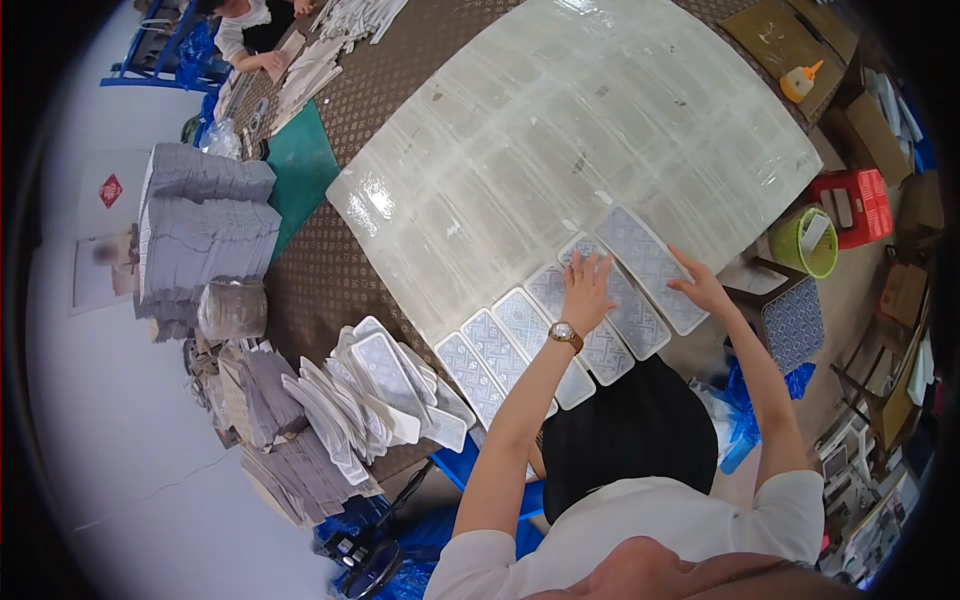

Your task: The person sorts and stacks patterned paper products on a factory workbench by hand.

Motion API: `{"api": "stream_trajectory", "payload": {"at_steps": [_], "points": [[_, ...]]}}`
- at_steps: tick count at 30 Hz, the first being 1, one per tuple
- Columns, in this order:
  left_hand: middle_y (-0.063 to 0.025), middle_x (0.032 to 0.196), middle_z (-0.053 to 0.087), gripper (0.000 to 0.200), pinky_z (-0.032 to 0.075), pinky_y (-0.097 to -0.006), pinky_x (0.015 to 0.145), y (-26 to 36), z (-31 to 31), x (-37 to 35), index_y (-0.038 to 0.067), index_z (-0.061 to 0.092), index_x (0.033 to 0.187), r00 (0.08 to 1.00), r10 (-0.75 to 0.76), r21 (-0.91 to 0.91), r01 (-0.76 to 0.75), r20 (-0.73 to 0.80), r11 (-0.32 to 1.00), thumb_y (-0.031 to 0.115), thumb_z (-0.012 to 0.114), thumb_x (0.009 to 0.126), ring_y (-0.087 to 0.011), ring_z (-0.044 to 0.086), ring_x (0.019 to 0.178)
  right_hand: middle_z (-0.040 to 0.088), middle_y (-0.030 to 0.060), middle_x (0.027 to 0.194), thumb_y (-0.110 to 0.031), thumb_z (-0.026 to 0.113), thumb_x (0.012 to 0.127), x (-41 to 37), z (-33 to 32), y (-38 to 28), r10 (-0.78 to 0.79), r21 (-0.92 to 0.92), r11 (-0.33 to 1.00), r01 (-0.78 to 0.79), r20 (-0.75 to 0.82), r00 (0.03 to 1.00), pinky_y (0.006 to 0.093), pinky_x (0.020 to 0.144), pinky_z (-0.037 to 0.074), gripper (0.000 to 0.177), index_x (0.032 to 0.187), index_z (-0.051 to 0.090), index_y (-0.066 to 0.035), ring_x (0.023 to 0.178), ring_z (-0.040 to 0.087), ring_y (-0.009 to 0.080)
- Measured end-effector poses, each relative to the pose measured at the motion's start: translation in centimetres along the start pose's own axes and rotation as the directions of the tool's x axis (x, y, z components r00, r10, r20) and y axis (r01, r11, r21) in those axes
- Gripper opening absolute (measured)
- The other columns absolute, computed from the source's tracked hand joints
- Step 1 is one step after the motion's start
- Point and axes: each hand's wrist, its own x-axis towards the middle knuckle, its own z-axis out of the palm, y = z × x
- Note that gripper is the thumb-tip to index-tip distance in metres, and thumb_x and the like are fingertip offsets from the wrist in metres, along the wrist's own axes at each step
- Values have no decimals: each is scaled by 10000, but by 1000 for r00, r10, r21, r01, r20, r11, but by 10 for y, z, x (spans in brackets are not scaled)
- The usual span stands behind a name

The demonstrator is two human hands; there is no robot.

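Note:
Several patterned panels with rounded corners lie side by side along the near edge of a pale, glossy sheet (560, 150). My left hand (590, 290), with a watch on the wrist, rests with spread fingers on a panel (640, 318) near the right end of the row. On the rightmost panel (645, 260), my right hand (700, 285) touches the right long edge, its fingers apart. At the left end sits another panel (468, 375).
Loose panels (385, 375) are heaped left of the row, beside tall grey stacks (210, 230). A person (245, 30) works at the far left. Right of the sheet are a green basket (818, 245), a red stool (865, 205) and a glue bottle (798, 82).

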Motion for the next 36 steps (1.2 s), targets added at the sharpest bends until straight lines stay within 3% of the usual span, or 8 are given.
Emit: {"api": "stream_trajectory", "payload": {"at_steps": [14, 18, 22, 25, 27, 29, 32, 36], "points": [[-54, 1611, 44, 1169, 451, -591, 918, 26, -4, 26, 232, 200, 1524, 978, -106, 239, 62, 178, 969, 243, 890, 580, -615, 278, 1293, 567, 171, 1314, -124, 751, 782, -12, 13, 0, -107, -180, 980, 82, -133, 985, 310, 999, 407, 780, 1468, 382, -162, 1186, 555, 275], [-60, 1610, 52, 1162, 456, -598, 913, 29, -1, 33, 245, 209, 1524, 965, -164, 237, 115, 202, 965, 195, 885, 580, -630, 257, 1295, 584, 162, 1202, -210, 804, 699, -30, 11, -48, 218, -479, 825, -299, -218, 951, 369, 937, 429, 817, 1432, 449, -271, 1143, 540, 322], [-83, 1601, 101, 1108, 444, -623, 928, 26, 3, 36, 215, 263, 1508, 965, -164, 228, 116, 205, 967, 210, 880, 587, -645, 264, 1280, 537, 129, 1185, -283, 815, 643, -51, 19, -11, -387, -841, 541, -1, -251, 887, 422, 911, 409, 791, 1370, 511, -353, 1161, 497, 308], [-122, 1572, 200, 1024, 413, -644, 964, 19, 22, 40, 198, 323, 1482, 991, -95, 287, 65, 94, 956, 224, 860, 610, -554, 314, 1317, 460, 136, 1311, -323, 800, 651, -44, 25, -2, -414, -921, 389, -21, -195, 889, 468, 965, 364, 716, 1325, 557, -338, 1249, 419, 320], [-133, 1555, 262, 763, 185, -703, 1078, 19, 10, 44, 118, 370, 1447, 991, -68, 264, 37, 111, 964, 270, 705, 778, -296, 366, 1377, 440, 156, 1347, -338, 787, 677, -43, 21, -3, -386, -915, 404, 16, -154, 909, 481, 1002, 335, 667, 1307, 570, -329, 1266, 405, 336], [-148, 1518, 331, 640, 250, -622, 1099, 23, -36, 31, 101, 434, 1407, 979, -22, 103, 1, 202, 995, 184, 657, 814, -305, 397, 1350, 425, 171, 1372, -328, 765, 734, -44, 17, -9, -317, -888, 458, 36, -126, 940, 505, 1028, 306, 618, 1317, 566, -277, 1282, 388, 353], [-152, 1445, 420, 571, 332, -512, 1085, -6, -69, -26, 62, 483, 1337, 968, -187, -235, 145, -166, 961, 132, 670, 802, -328, 430, 1314, 429, 178, 1351, -275, 698, 846, -51, 17, -20, -359, -853, 522, 4, -215, 908, 521, 1022, 308, 505, 1321, 557, -177, 1265, 392, 377], [-153, 1334, 515, 523, 374, -418, 1075, -83, -91, -135, 54, 506, 1317, 670, -523, -410, 339, -527, 847, 33, 630, 810, -359, 447, 1277, 454, 183, 1294, -205, 660, 884, -66, 28, -14, -370, -780, 625, 29, -262, 891, 482, 999, 345, 438, 1298, 555, -107, 1210, 426, 384]]}}
